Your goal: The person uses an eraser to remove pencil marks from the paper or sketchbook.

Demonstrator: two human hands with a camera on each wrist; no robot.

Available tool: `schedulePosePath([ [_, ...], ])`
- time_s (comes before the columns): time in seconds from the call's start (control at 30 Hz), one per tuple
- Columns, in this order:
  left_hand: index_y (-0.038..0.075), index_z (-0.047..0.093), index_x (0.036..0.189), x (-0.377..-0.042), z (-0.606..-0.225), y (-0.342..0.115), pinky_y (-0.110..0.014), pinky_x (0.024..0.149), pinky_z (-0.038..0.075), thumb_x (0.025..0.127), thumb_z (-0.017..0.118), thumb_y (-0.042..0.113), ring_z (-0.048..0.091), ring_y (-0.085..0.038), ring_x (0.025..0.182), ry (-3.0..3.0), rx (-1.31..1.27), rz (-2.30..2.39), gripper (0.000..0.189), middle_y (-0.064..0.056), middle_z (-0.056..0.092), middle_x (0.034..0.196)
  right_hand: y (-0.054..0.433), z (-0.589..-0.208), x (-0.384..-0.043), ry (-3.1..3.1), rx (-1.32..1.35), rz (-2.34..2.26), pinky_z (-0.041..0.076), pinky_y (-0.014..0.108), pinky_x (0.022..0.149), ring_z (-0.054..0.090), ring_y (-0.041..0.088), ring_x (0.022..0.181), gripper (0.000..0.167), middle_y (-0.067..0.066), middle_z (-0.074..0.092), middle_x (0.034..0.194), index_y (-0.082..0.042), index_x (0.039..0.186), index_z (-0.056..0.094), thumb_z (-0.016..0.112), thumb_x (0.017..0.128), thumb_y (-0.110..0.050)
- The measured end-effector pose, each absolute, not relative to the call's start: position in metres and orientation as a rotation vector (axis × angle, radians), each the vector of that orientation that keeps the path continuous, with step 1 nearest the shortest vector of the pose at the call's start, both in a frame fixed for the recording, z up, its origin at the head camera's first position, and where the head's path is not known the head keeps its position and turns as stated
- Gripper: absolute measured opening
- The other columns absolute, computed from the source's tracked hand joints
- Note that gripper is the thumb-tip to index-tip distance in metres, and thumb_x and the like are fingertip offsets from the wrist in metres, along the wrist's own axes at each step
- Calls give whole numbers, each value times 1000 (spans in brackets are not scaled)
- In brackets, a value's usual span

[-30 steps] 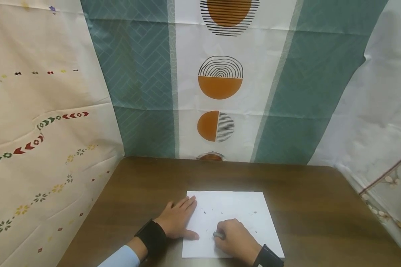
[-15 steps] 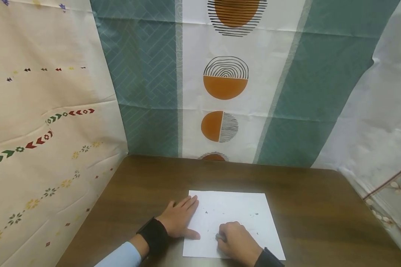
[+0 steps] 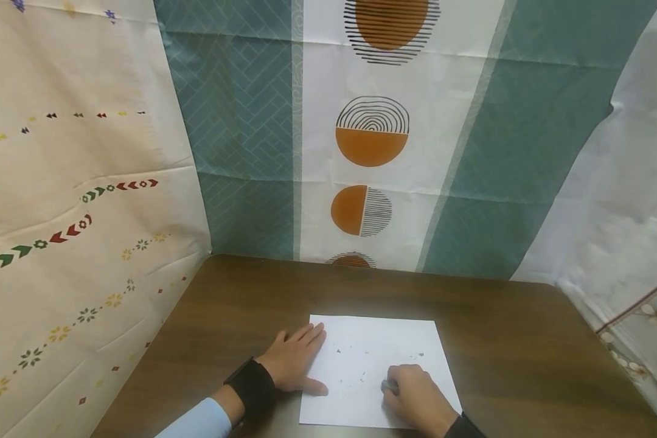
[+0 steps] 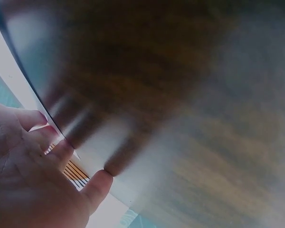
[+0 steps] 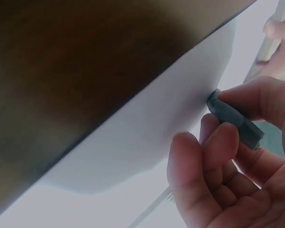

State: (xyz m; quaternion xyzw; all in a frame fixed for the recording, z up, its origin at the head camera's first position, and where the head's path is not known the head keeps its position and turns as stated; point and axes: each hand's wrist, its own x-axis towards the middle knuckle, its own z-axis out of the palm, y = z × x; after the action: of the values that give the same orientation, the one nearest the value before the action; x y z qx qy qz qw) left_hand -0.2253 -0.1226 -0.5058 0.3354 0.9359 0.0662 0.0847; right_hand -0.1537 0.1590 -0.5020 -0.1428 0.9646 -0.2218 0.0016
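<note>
A white sheet of paper (image 3: pixel 375 337) lies flat on the brown table, with several small dark specks on it. My left hand (image 3: pixel 292 362) rests spread over the sheet's left edge, fingers and thumb stretched out. In the left wrist view the fingertips (image 4: pixel 103 178) touch the surface. On the right part of the sheet, my right hand (image 3: pixel 416 392) pinches a short grey-green stub (image 5: pixel 235 118) between thumb and forefinger. One end of the stub looks rounded and worn, and it points down toward the paper. Whether it is an eraser or a crayon, I cannot tell.
The brown table (image 3: pixel 252 292) stretches around the sheet on all sides. Behind it hangs a green and white patterned cloth (image 3: pixel 241 152). An embroidered cream cloth (image 3: pixel 60 213) hangs along the left, and a white one (image 3: pixel 608 213) on the right.
My right hand has slid right across the paper with the stub. Specks it had covered now show to its left. The left hand stays in place; the head view has shifted slightly.
</note>
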Motion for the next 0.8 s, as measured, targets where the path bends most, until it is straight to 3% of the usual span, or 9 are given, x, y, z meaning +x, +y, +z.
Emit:
schedulePosePath([
  [0.47,7,34,157,-222,-503,-124,-71,106,28,80,64,76,27,-31,149,2787,1006,213,108,-9,28,164,204,-502,-152,3030,-107,-662,37,34,59,44,15,61,24,-3,45,63,-14,68,56,74,83,-10],
  [0.8,7,34,157,-223,-505,-125,-72,105,27,81,63,76,27,-31,149,2790,1016,211,107,-9,28,164,218,-495,-149,3042,-55,-663,36,34,58,42,16,61,24,0,44,63,-12,69,54,73,82,-8],
])
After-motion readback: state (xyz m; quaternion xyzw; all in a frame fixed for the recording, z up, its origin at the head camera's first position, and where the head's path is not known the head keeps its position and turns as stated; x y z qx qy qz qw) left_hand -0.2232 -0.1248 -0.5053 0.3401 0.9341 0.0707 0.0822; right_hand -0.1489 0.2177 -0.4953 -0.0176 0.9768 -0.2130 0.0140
